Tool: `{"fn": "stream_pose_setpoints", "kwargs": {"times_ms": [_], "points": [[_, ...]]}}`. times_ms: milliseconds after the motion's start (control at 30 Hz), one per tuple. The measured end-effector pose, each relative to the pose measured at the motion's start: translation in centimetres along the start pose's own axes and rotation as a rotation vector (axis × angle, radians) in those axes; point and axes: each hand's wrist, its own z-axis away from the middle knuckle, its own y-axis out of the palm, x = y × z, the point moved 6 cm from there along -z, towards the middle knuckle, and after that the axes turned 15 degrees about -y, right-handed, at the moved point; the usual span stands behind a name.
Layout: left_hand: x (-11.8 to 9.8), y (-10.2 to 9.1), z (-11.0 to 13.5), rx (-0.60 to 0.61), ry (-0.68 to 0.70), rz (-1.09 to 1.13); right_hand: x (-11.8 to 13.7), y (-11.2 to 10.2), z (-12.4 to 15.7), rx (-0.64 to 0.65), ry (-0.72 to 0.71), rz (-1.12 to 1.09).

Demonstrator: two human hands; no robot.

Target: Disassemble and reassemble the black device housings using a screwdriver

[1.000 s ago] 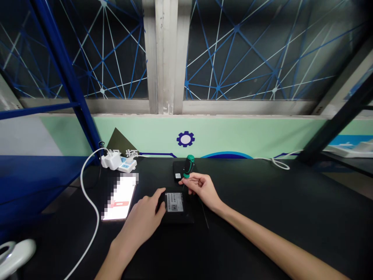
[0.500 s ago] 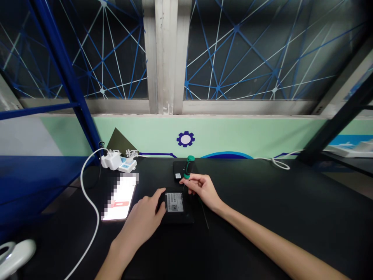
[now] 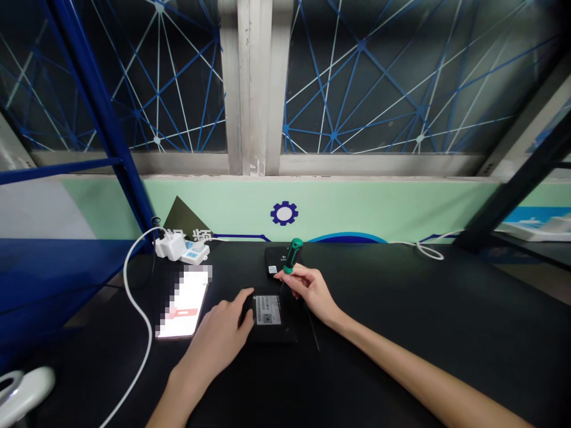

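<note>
A flat black device (image 3: 288,333) with a white printed label (image 3: 268,310) lies on the dark table. At its left side, my left hand (image 3: 227,321) holds it, index finger on the upper left corner and thumb lower on the edge. My right hand (image 3: 307,284) pinches a screwdriver (image 3: 293,255) with a green and black handle just below that handle. The screwdriver leans to the right, its thin shaft going down to the device's upper right part. Its tip is too dark to make out.
Behind the screwdriver lies a smaller black box (image 3: 273,258). To the left are a lit phone (image 3: 190,303), a white power strip with plugs (image 3: 181,246) and a white cable (image 3: 141,309). A thin dark rod (image 3: 314,330) lies right of the device. A white object (image 3: 31,389) stands at lower left.
The screwdriver's handle has tipped slightly to the right, uncovering more of the small black box behind it. My left hand and the device have stayed put.
</note>
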Motion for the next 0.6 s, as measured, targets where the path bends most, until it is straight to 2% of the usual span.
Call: {"fn": "stream_pose_setpoints", "kwargs": {"times_ms": [300, 600], "points": [[-0.18, -0.13, -0.08, 0.016, -0.022, -0.033, -0.41, -0.02, 0.34, -0.097, 0.065, -0.038], [-0.17, -0.19, 0.03, 0.016, -0.013, -0.027, 0.09, -0.24, 0.22, -0.132, 0.065, -0.046]]}}
